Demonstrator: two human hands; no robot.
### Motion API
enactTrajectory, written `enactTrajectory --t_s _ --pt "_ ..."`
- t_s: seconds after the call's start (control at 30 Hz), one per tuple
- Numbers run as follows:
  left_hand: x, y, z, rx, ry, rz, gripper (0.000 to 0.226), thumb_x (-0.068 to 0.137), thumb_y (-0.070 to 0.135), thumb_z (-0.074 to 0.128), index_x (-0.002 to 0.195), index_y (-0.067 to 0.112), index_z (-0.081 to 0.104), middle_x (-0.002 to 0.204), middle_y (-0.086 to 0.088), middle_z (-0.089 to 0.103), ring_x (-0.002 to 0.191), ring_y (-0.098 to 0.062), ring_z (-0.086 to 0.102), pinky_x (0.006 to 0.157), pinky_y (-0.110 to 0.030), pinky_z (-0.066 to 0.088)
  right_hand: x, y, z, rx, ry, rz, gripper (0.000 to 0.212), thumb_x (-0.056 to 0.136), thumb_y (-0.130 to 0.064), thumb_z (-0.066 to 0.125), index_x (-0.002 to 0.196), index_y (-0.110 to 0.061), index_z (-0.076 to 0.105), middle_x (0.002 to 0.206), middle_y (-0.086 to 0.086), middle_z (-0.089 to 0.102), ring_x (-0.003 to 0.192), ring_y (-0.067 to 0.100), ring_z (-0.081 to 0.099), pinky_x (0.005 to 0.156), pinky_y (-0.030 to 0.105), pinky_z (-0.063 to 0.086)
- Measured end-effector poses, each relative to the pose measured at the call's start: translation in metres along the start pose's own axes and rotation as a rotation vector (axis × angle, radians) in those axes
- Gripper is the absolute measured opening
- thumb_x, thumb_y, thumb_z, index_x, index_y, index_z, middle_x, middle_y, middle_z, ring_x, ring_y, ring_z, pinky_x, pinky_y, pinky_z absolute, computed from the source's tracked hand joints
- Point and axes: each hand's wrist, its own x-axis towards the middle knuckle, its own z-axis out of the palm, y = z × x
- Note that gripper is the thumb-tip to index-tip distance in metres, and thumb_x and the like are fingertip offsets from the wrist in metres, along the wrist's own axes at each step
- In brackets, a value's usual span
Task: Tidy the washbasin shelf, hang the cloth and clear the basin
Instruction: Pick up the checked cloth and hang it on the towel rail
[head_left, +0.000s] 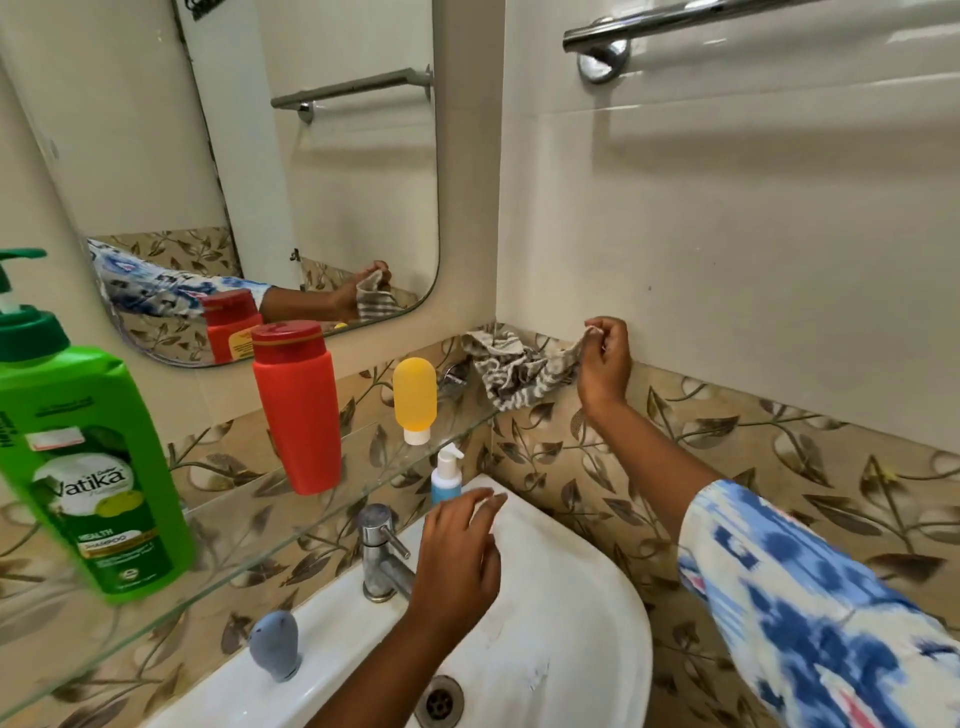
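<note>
Right hand (605, 364) pinches corner of striped cloth (511, 371), bunched at far end of glass shelf (270, 530) by wall corner; left hand (457, 556) open, fingers spread, above white basin (571, 623)

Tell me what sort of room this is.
Most likely a home bathroom: a white washbasin with a tap, a wall mirror above a glass shelf of toiletry bottles, and a towel rail.
</note>
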Motion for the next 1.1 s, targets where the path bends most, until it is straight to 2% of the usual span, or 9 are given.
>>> enactTrajectory --t_s 0.2,0.37,0.47,0.53,0.6,0.67,0.8,0.97,1.1 --pt "0.056 0.036 -0.016 -0.126 0.015 0.007 0.038 0.078 0.006 0.054 0.114 0.016 0.059 0.112 -0.006 0.060 0.105 -0.026 0.053 0.086 -0.032 0.034 0.039 -0.063 -0.044 -0.039 -0.232 -0.089 0.013 0.088 -0.006 0.056 0.093 -0.018 0.054 0.087 0.004 0.057 0.072 0.010 0.049 0.066 0.019 0.040" --pt "0.111 0.065 -0.039 -0.312 0.060 -0.050 0.035 0.088 0.008 0.054 0.122 0.011 0.053 0.123 -0.012 0.054 0.106 -0.030 0.054 0.090 -0.041 0.046 0.043 -0.098 -0.069 -0.202 -0.442 -0.224 0.013 0.084 -0.010 0.064 0.094 -0.016 0.057 0.064 -0.003 0.051 0.060 0.005 0.048 0.057 0.008 0.039" --pt "0.151 0.085 -0.051 -0.401 0.077 -0.079 0.045 0.087 0.011 0.058 0.130 0.011 0.045 0.129 -0.013 0.051 0.099 -0.035 0.057 0.087 -0.040 0.048 0.038 -0.111 -0.074 -0.257 -0.500 -0.253 0.014 0.083 -0.012 0.066 0.095 -0.012 0.058 0.070 0.009 0.055 0.063 0.013 0.049 0.059 0.021 0.039" --pt "0.174 0.097 -0.058 -0.540 -0.038 -0.117 0.057 0.086 0.010 0.062 0.136 0.016 0.036 0.136 -0.012 0.047 0.104 -0.036 0.055 0.087 -0.042 0.051 0.033 -0.116 -0.077 -0.261 -0.570 -0.247 0.015 0.082 -0.010 0.067 0.093 -0.014 0.057 0.080 0.022 0.058 0.070 0.019 0.051 0.067 0.029 0.041" --pt "0.187 0.107 -0.059 -0.737 -0.185 -0.173 0.060 0.086 0.005 0.061 0.137 0.019 0.033 0.132 -0.009 0.049 0.093 -0.028 0.059 0.068 -0.029 0.056 0.028 -0.118 -0.081 -0.261 -0.600 -0.234 0.017 0.082 -0.007 0.066 0.091 -0.015 0.055 0.085 0.028 0.059 0.074 0.023 0.052 0.071 0.035 0.043" --pt "0.192 0.116 -0.056 -0.816 -0.260 -0.193 0.049 0.086 -0.001 0.058 0.130 0.013 0.041 0.113 -0.011 0.055 0.076 -0.019 0.059 0.054 -0.020 0.052 0.023 -0.120 -0.086 -0.258 -0.588 -0.216 0.017 0.082 -0.007 0.066 0.092 -0.013 0.055 0.077 0.020 0.058 0.073 0.025 0.055 0.071 0.036 0.044" --pt "0.189 0.128 -0.049 -0.866 -0.233 -0.237 0.019 0.088 -0.005 0.052 0.104 0.003 0.059 0.081 -0.013 0.063 0.062 -0.020 0.063 0.064 -0.030 0.056 0.015 -0.122 -0.100 -0.312 -0.593 -0.223 0.020 0.081 -0.011 0.068 0.095 -0.012 0.053 0.069 0.007 0.058 0.067 0.023 0.056 0.068 0.034 0.044" --pt "0.194 0.145 -0.055 -0.677 -0.111 -0.113 0.010 0.079 -0.006 0.058 0.084 0.000 0.065 0.081 -0.022 0.068 0.077 -0.036 0.068 0.073 -0.047 0.059 0.006 -0.128 -0.123 -0.229 -0.517 -0.171 0.033 0.078 -0.022 0.073 0.099 -0.019 0.047 0.080 0.004 0.056 0.065 0.021 0.051 0.063 0.035 0.043" --pt "0.203 0.160 -0.074 -0.546 0.027 -0.011 0.008 0.077 0.000 0.060 0.072 0.002 0.066 0.071 -0.020 0.067 0.066 -0.028 0.062 0.069 -0.048 0.055 -0.003 -0.123 -0.145 -0.126 -0.561 -0.035 0.042 0.076 -0.013 0.074 0.106 -0.019 0.045 0.095 0.000 0.057 0.083 0.013 0.058 0.073 0.024 0.050"
